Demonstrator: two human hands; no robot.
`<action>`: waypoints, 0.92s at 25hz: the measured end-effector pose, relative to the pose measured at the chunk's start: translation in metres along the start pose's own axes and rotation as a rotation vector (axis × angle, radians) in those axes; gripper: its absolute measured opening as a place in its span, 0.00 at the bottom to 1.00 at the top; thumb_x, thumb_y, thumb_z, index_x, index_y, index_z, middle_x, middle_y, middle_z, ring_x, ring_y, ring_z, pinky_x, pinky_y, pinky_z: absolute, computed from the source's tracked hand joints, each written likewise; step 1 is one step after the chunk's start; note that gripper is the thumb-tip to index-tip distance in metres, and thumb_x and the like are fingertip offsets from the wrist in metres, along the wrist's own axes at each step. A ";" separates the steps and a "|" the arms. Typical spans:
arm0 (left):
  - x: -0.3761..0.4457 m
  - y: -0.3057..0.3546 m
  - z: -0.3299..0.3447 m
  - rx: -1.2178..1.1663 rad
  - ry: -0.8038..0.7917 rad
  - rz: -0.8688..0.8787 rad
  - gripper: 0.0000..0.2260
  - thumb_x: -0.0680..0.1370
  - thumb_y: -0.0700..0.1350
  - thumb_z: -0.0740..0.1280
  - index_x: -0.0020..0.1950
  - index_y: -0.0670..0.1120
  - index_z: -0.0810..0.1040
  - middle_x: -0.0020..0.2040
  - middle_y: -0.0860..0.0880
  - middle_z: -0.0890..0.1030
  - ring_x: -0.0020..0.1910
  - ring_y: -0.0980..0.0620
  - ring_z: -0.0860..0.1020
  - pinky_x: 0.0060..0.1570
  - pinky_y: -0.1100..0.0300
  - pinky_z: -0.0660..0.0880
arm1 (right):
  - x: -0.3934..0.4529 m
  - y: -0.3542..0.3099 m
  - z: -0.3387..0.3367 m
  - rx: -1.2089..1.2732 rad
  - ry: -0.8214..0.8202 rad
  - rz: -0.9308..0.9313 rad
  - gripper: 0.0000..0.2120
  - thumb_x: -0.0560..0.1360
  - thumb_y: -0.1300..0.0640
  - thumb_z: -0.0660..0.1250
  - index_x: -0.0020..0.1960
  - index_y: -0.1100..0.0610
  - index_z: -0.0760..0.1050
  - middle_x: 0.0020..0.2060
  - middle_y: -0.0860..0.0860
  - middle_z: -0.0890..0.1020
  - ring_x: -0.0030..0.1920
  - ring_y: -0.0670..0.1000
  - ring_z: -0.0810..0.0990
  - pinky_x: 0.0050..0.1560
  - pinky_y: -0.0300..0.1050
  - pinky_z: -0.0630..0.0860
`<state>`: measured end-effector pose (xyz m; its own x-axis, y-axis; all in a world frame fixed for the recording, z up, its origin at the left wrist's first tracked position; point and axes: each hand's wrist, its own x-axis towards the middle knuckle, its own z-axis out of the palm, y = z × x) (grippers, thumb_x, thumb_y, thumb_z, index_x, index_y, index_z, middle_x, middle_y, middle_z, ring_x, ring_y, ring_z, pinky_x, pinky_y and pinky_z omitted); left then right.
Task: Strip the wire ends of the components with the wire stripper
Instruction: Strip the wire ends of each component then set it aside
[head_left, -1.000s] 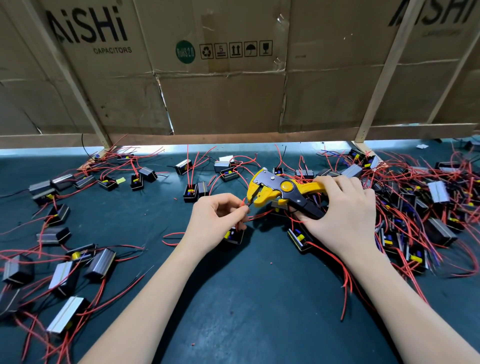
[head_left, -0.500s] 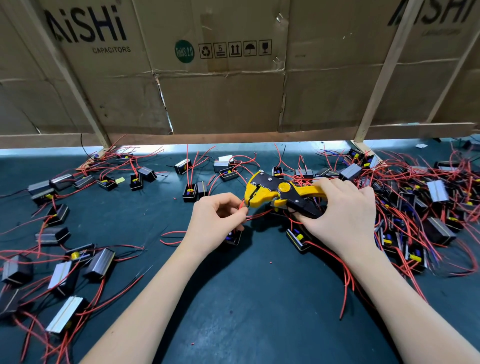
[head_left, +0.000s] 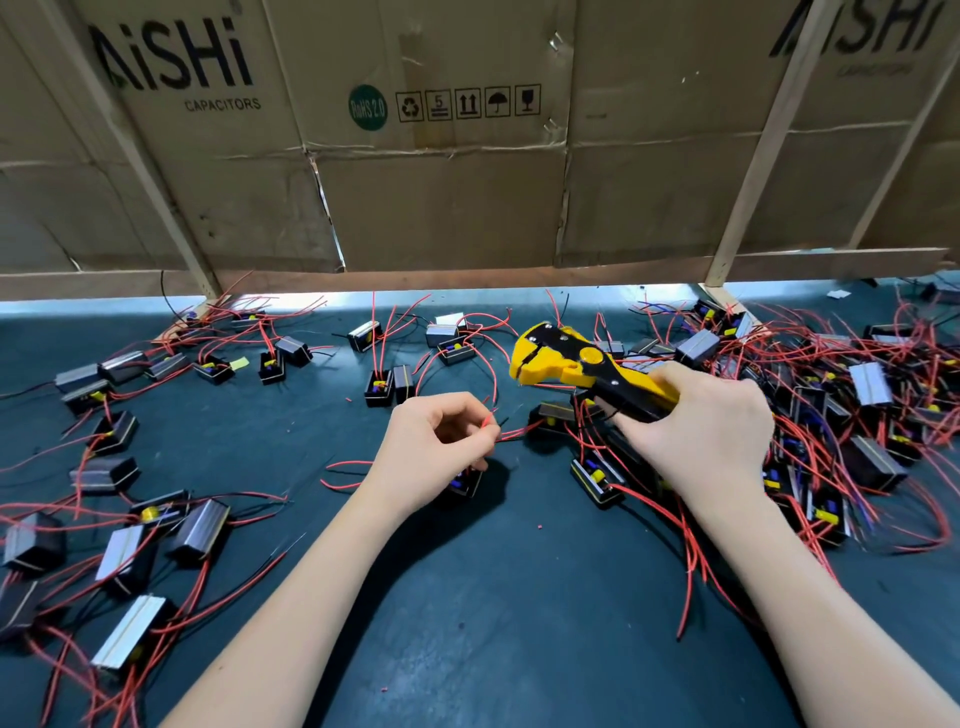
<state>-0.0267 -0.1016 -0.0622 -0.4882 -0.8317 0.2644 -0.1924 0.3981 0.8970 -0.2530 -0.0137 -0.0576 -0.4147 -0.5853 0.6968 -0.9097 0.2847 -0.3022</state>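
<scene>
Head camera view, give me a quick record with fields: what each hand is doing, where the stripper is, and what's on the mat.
left hand: pinches a red wire
right hand: grips the wire stripper
stripper head: apart from the wire
mat: boxed components with red leads on both sides
backdrop: cardboard panels

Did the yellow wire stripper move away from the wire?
Yes. The wire stripper has lifted up and right, off the red wire pinched by the left hand, toward the cardboard wall.
</scene>
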 end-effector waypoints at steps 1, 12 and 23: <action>-0.001 0.001 0.000 0.035 0.012 0.036 0.06 0.74 0.36 0.71 0.38 0.44 0.80 0.33 0.48 0.81 0.30 0.57 0.77 0.36 0.67 0.73 | 0.001 0.004 0.000 -0.006 -0.001 0.026 0.21 0.62 0.41 0.79 0.44 0.56 0.80 0.35 0.55 0.82 0.38 0.61 0.80 0.43 0.52 0.72; -0.007 0.008 -0.002 0.164 -0.296 0.131 0.14 0.79 0.43 0.69 0.64 0.49 0.75 0.53 0.54 0.83 0.51 0.59 0.82 0.55 0.64 0.76 | 0.003 0.014 0.004 -0.023 0.043 -0.013 0.28 0.63 0.43 0.79 0.56 0.57 0.78 0.49 0.56 0.79 0.53 0.62 0.74 0.47 0.54 0.66; -0.009 -0.021 -0.122 0.973 0.771 -0.590 0.23 0.75 0.48 0.69 0.64 0.36 0.71 0.63 0.31 0.72 0.62 0.32 0.71 0.59 0.42 0.67 | 0.002 0.015 0.003 -0.017 0.006 0.014 0.29 0.60 0.46 0.80 0.56 0.57 0.79 0.49 0.57 0.79 0.53 0.62 0.73 0.48 0.55 0.67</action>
<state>0.0857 -0.1495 -0.0404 0.4036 -0.8459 0.3486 -0.8740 -0.2437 0.4204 -0.2680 -0.0131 -0.0627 -0.4272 -0.5767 0.6964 -0.9033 0.3060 -0.3008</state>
